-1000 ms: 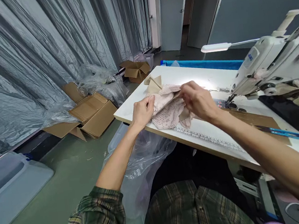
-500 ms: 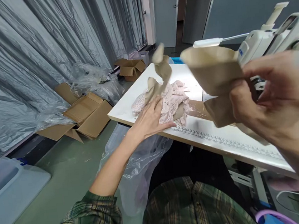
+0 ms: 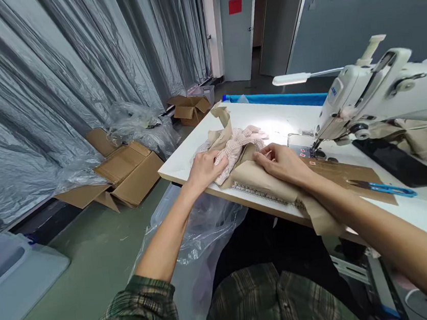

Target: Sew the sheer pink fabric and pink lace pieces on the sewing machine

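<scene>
A bunched piece of pale pink openwork knit fabric (image 3: 243, 141) lies at the left end of the white sewing table. My left hand (image 3: 207, 171) is closed on its near left side, thumb pressing the knit. A long beige strip (image 3: 273, 183), like brown paper or stiff cloth, runs beside the knit and hangs over the table's front edge; another beige length stands up behind the fabric. Thumb and fingers of my right hand (image 3: 281, 162) pinch the strip close to the knit. Part of the strip is hidden under my right forearm.
A white sewing machine (image 3: 376, 95) with a lamp (image 3: 291, 78) stands to the right. Blue-handled thread snips (image 3: 384, 189) lie on a brown board (image 3: 348, 178). Printed ruler marks line the table's front edge. Open cardboard boxes (image 3: 130, 172) and clear plastic sit on the left floor.
My right hand has come down and left from in front of the machine, bringing the beige strip to the knit. My left hand has gone from spread flat to gripping the fabric.
</scene>
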{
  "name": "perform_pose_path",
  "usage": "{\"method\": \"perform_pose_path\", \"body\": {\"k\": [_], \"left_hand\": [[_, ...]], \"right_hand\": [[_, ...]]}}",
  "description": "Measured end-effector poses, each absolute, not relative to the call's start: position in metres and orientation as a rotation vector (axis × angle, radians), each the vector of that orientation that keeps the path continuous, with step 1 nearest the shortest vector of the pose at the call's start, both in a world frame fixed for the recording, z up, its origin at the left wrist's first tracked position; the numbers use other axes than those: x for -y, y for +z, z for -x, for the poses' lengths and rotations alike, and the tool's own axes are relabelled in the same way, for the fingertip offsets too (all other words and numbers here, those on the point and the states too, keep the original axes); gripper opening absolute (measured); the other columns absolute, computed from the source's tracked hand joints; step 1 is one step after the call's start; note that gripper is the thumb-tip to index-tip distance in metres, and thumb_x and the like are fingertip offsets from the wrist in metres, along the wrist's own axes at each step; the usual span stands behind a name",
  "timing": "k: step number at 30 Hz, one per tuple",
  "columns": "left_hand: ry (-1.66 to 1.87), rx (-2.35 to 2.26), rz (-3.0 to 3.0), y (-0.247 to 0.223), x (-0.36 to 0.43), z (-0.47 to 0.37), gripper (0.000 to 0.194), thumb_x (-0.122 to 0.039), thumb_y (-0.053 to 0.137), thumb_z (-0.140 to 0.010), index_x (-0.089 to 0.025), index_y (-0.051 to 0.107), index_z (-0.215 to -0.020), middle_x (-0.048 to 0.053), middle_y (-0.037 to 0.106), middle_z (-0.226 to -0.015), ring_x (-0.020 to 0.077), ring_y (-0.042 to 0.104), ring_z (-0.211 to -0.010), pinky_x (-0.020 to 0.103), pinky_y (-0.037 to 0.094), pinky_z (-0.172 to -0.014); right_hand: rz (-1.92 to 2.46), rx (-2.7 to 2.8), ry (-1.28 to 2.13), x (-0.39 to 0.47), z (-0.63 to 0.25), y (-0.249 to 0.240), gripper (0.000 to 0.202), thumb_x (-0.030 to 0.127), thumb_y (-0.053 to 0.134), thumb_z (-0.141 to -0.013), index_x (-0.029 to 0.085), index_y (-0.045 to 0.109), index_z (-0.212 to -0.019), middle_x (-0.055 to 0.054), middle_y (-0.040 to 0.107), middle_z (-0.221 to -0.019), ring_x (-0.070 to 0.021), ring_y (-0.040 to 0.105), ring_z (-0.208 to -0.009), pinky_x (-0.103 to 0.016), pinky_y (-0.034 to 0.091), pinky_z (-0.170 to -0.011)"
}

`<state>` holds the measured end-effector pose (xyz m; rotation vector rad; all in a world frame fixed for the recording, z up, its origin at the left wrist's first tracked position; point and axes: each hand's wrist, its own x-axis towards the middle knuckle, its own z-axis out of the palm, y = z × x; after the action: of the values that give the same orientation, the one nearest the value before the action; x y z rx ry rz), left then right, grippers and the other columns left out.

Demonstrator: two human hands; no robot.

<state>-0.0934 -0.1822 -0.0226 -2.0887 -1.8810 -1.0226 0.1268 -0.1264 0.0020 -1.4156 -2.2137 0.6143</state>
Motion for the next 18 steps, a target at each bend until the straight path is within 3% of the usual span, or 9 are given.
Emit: {"method": "perform_pose_path", "body": {"k": [3, 7, 10, 14, 18], "left_hand": [[-0.977, 1.890, 2.099, -0.024, 0.185, 0.090, 0.028, -0.026, 0.055, -0.092, -0.018, 0.060, -0.065, -0.002, 0.056, -0.056, 0.0129, 0.051, -0.054, 0.026, 0.032, -0.057], [-0.870, 1.954, 2.028, -0.025, 0.186, 0.087, 0.028, -0.028, 0.054, -0.094, -0.018, 0.063, -0.070, 0.001, 0.063, -0.062, 0.0146, 0.058, -0.059, 0.026, 0.037, -0.062], [-0.820, 1.987, 1.985, -0.027, 0.187, 0.086, 0.028, -0.028, 0.052, -0.096, -0.017, 0.066, -0.074, 0.004, 0.066, -0.065, 0.0175, 0.062, -0.062, 0.027, 0.040, -0.063], [-0.766, 2.016, 1.949, -0.030, 0.183, 0.084, 0.027, -0.029, 0.050, -0.097, -0.015, 0.070, -0.085, 0.008, 0.071, -0.074, 0.0225, 0.068, -0.072, 0.029, 0.047, -0.068], [-0.819, 1.948, 2.033, -0.027, 0.178, 0.079, 0.034, -0.039, 0.052, -0.099, -0.013, 0.069, -0.112, 0.014, 0.075, -0.102, 0.0283, 0.072, -0.094, 0.037, 0.056, -0.081]], "right_hand": [[1.443, 2.216, 0.558, 0.119, -0.114, 0.003, 0.030, 0.048, 0.064, -0.084, 0.020, 0.064, -0.095, -0.006, 0.071, -0.083, -0.0224, 0.063, -0.077, -0.029, 0.038, -0.063], [1.418, 2.307, 0.523, 0.122, -0.113, 0.005, 0.018, 0.032, 0.060, -0.085, 0.021, 0.061, -0.071, -0.003, 0.067, -0.071, -0.0184, 0.058, -0.068, -0.028, 0.035, -0.060], [1.346, 2.344, 0.481, 0.134, -0.133, 0.014, 0.015, 0.027, 0.057, -0.085, 0.022, 0.064, -0.073, -0.002, 0.065, -0.069, -0.0170, 0.055, -0.064, -0.028, 0.035, -0.061], [1.229, 2.310, 0.325, 0.156, -0.188, 0.038, 0.023, 0.038, 0.055, -0.086, 0.022, 0.071, -0.081, -0.004, 0.067, -0.069, -0.0179, 0.054, -0.057, -0.032, 0.038, -0.056], [1.106, 2.111, 0.185, 0.179, -0.247, 0.061, 0.024, 0.051, 0.065, -0.079, 0.029, 0.076, -0.079, -0.005, 0.071, -0.079, -0.0184, 0.058, -0.057, -0.033, 0.041, -0.050]]}}
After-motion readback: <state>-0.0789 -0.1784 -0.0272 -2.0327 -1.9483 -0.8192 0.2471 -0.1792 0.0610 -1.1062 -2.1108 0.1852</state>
